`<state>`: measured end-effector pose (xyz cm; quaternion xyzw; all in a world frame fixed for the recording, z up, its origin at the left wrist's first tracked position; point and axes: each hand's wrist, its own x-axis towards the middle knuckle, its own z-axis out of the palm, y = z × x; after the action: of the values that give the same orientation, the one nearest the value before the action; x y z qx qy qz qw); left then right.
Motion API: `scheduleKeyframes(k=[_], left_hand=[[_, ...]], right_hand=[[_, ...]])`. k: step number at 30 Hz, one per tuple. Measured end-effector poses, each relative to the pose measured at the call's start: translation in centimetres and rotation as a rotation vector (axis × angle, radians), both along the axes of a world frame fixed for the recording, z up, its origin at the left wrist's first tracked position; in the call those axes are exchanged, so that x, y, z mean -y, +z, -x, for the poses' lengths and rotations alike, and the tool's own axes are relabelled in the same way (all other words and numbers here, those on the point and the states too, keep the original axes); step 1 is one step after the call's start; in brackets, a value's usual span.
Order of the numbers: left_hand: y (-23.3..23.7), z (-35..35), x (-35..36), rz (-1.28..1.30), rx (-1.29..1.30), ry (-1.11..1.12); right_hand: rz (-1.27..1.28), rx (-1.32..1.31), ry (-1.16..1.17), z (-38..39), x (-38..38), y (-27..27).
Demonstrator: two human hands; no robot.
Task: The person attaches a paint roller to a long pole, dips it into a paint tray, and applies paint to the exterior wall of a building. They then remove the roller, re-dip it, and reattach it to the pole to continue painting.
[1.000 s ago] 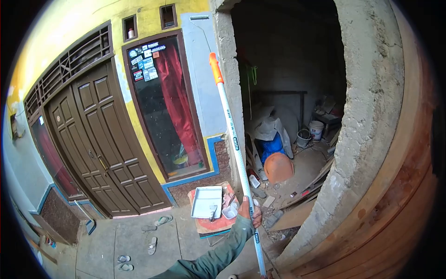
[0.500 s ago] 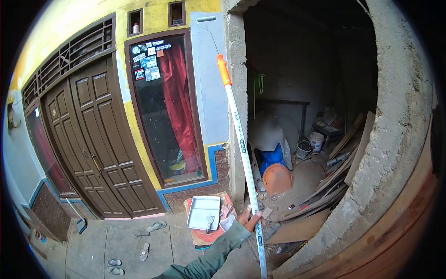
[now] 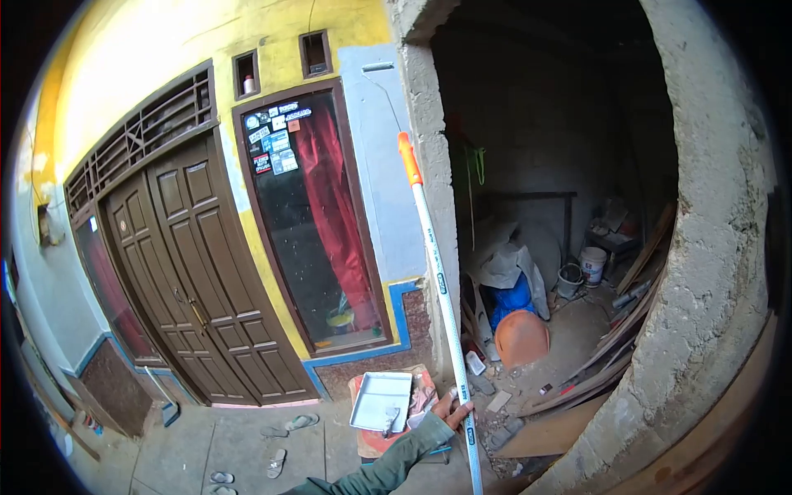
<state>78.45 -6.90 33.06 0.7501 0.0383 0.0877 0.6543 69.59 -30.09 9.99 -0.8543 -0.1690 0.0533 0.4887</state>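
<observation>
My left hand (image 3: 450,410), in a green sleeve, is closed around the lower part of a long white extension pole (image 3: 441,285). The pole rises, slightly tilted left, to an orange roller handle (image 3: 409,159). At its top a paint roller (image 3: 378,66) lies against the light grey-blue wall strip (image 3: 384,181), between the window and the concrete edge of an opening. My right hand is out of view, as is the pole's lower end. Beside my left hand, a white paint tray (image 3: 383,398) with a brush (image 3: 390,421) in it rests on a reddish stool (image 3: 421,381).
A dark-framed window (image 3: 318,219) and brown double doors (image 3: 198,264) stand left. Several sandals (image 3: 276,464) lie on the floor. Through the opening are an orange rounded object (image 3: 521,338), buckets (image 3: 592,266) and stacked planks (image 3: 615,351). A rough concrete pillar (image 3: 718,206) stands right.
The view has shifted, so the scene sits lower and farther right. The roller is slightly lower on the wall strip, with my left hand still on the pole.
</observation>
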Motion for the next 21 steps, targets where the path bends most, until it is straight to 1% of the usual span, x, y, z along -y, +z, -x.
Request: scheduleKeyframes(k=[2,3,5,6,7,8,9,11,12,14,16,18,20,21], left_hand=[[-1.9,-1.4,-0.3,-0.008,0.008,0.022],[-2.8,-1.8,-0.7,-0.012,0.031,0.040],[-2.1,-2.1,-0.6,0.002,0.029,0.049],[-1.7,-2.4,-0.6,0.023,0.033,0.049],[-2.2,-3.0,-0.9,0.023,0.014,0.046],[-2.9,-3.7,-1.2,0.025,0.017,0.044],[-3.5,-4.2,-1.6,-0.006,0.017,0.051],[-3.9,-4.7,-2.0,-0.037,0.008,0.063],[-3.6,-4.9,-1.9,-0.035,0.037,0.067],[-3.7,-5.2,-2.4,-0.036,0.060,0.066],[-3.9,-5.7,-2.9,-0.019,0.008,0.063],[-4.9,-6.7,-3.5,-0.005,0.061,0.050],[-5.8,-7.5,-4.1,-0.055,0.050,0.036],[-6.1,-7.8,-4.4,-0.058,0.061,0.024]], right_hand=[[-0.069,-0.398,-0.079,-0.3,-0.1,1.8],[-0.072,-0.408,-0.071,-0.6,-0.2,-0.4],[0.013,0.038,-0.028,-2.5,-0.5,-5.2],[0.013,0.044,-0.029,-2.6,-0.6,-4.6],[-0.028,0.028,-0.045,-2.4,-0.9,-1.9],[-0.067,0.010,-0.061,-2.4,-1.0,-0.4],[-0.066,0.010,-0.062,-2.9,-1.1,-1.2],[-0.118,0.262,-0.051,-3.8,-1.5,-3.6],[-0.116,0.254,-0.048,-4.1,-1.5,-3.2],[-0.061,-0.003,0.004,-4.5,-1.8,-2.3],[-0.060,-0.027,-0.039,-4.7,-2.7,-3.5],[-0.048,-0.038,-0.078,-5.2,-2.9,-4.8],[-0.025,0.066,-0.058,-5.8,-3.2,-5.8],[-0.026,0.066,-0.060,-6.0,-3.4,-5.6]])
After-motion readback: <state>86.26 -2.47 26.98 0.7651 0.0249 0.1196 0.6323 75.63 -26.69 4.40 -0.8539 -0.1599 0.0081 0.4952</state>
